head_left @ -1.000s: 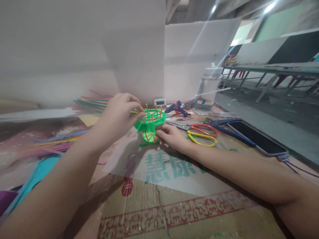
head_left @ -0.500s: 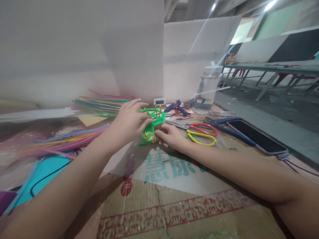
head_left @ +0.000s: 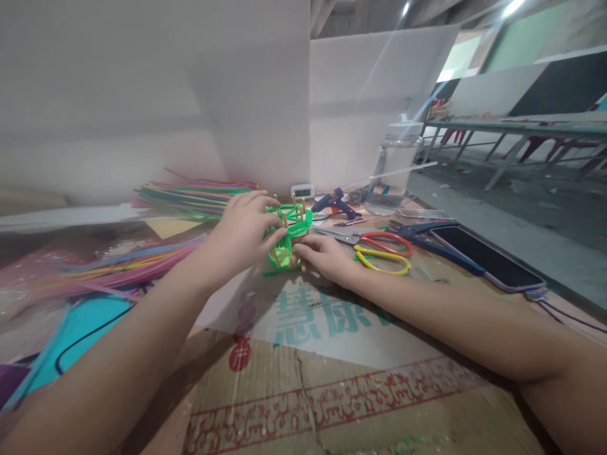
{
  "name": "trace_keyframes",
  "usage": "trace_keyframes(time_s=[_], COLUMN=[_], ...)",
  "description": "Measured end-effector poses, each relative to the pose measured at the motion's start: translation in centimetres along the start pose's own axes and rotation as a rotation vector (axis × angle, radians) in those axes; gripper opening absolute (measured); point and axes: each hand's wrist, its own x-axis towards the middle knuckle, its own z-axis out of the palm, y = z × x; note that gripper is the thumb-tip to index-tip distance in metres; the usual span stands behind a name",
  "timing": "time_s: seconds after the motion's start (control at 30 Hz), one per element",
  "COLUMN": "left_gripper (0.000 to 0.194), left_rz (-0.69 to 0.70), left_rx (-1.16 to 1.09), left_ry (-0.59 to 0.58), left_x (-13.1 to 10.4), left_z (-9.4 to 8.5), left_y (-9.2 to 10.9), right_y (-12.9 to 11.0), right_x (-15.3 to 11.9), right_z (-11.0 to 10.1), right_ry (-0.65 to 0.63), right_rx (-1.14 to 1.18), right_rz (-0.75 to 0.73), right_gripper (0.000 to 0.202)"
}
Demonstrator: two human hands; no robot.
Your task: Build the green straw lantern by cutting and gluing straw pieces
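A small green craft frame (head_left: 300, 218) with upright wooden sticks stands on the table between my hands. It looks made of bright green strips, with a paler green patch low at its front. My left hand (head_left: 253, 224) holds it from the left, thumb in front and fingers curled over its upper side. At its lower right, my right hand (head_left: 327, 258) has thumb and fingertips pinched together against the frame; whatever lies between them is too small to make out. Just right of that hand lie scissors (head_left: 384, 245) with one red and one yellow handle.
Behind the frame are a blue glue gun (head_left: 337, 203) and a small white digital display (head_left: 302, 191). A clear water jug (head_left: 391, 167), pliers (head_left: 422, 229) and a phone (head_left: 488, 258) are on the right. Bundles of coloured pipe cleaners (head_left: 190, 199) lie left. Printed cardboard (head_left: 265, 398) covers the front.
My hands keep nearly the same places on the green frame. The right fingertips have shifted slightly at its lower right. The whole view has moved a little.
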Motion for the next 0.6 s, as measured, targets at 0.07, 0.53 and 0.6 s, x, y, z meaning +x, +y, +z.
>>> trace_keyframes(time_s=[0.07, 0.53, 0.6], left_gripper=[0.027, 0.048, 0.048], left_rz=[-0.013, -0.368, -0.415], left_rx=[-0.008, 0.035, 0.041], left_ry=[0.009, 0.014, -0.064], left_x=[0.0, -1.1, -2.0], left_z=[0.2, -4.2, -4.0], left_y=[-0.5, -1.7, -2.8], right_y=[-0.4, -3.8, -4.3], right_x=[-0.2, 0.1, 0.3], right_z=[-0.3, -6.5, -7.5], right_ry=[0.005, 0.346, 0.307], right_rx=[-0.055, -0.523, -0.602], right_rz=[-0.007, -0.184, -0.166], right_gripper=[0.025, 0.041, 0.042])
